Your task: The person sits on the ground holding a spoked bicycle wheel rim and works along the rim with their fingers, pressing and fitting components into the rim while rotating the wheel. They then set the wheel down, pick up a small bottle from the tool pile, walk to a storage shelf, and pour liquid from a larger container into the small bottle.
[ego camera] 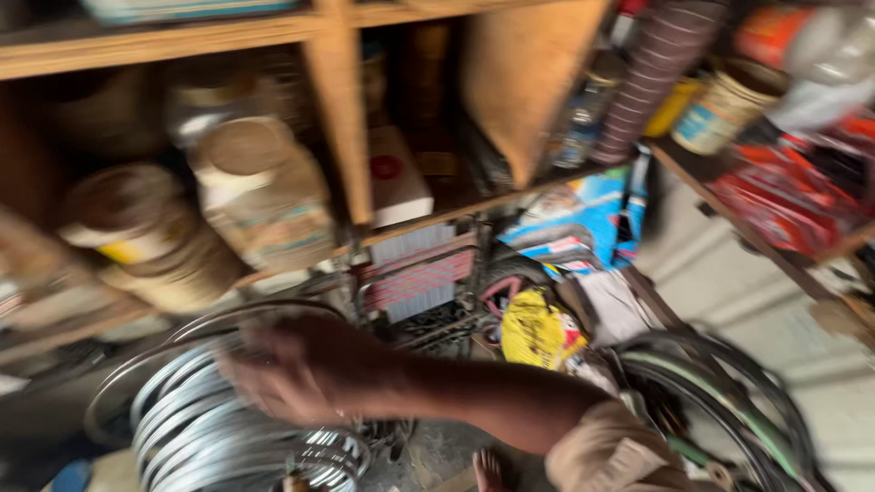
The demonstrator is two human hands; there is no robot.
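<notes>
A stack of shiny metal wheel rims (219, 428), standing on the floor below the wooden shelf (182, 41), is reached for by the right hand (273, 374), whose fingers are too blurred to judge, so a firm grip seems needed next.

A stack of shiny metal wheel rims (214, 437) stood on edge, bright silver hoops pressed side by side, their ribbed bands curving down and away beneath the fingers (246, 387). The right hand (292, 369) lay spread over the top of the stack, fingertips resting on the upper arc of the nearest hoops. One thinner, darker hoop (182, 333) arched just above and behind the knuckles. Motion blur hid whether the fingers actually curled around any rim.
</notes>
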